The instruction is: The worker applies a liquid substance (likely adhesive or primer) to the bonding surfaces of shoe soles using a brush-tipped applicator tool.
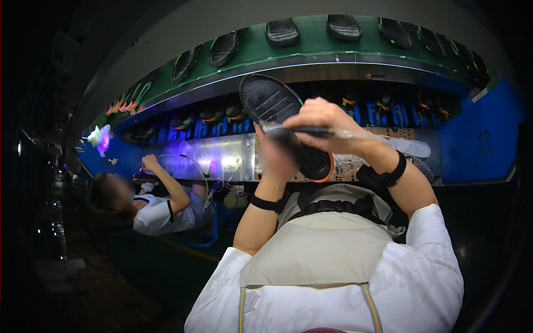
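One black shoe sole (269,99) is held above the bench (226,156) within the grip of the left hand (277,158); a slender dark tool (315,131) is pinched in the right hand (328,122). Work on the sole is judged in hand; steady tool control seems called for next.

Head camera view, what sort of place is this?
Probably a shoe factory: black shoe soles are spaced along a green belt, and a co-worker sits at the same metal bench.
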`<control>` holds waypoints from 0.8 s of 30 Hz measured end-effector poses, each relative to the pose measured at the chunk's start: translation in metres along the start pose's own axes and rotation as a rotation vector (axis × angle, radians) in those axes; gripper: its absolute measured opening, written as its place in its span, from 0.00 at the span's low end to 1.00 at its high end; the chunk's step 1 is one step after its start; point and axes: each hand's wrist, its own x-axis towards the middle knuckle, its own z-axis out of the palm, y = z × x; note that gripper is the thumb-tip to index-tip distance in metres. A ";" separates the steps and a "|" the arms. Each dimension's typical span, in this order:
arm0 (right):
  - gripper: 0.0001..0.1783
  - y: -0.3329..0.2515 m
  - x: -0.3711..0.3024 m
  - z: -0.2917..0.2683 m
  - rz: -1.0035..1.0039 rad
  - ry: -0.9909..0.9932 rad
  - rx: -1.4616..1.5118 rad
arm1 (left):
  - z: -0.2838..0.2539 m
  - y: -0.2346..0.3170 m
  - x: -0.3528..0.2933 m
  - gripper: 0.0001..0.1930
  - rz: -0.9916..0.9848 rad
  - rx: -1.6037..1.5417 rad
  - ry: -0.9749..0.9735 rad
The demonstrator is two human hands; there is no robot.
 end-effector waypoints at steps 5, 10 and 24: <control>0.12 -0.013 -0.004 -0.001 0.138 -0.005 0.159 | 0.001 0.011 0.006 0.33 0.133 -0.019 0.013; 0.11 -0.022 -0.003 0.001 -0.074 -0.267 -0.028 | 0.006 0.020 0.015 0.41 0.053 -0.068 -0.039; 0.15 -0.026 -0.007 -0.005 0.067 -0.106 0.072 | 0.026 0.056 0.025 0.51 0.142 -0.060 -0.026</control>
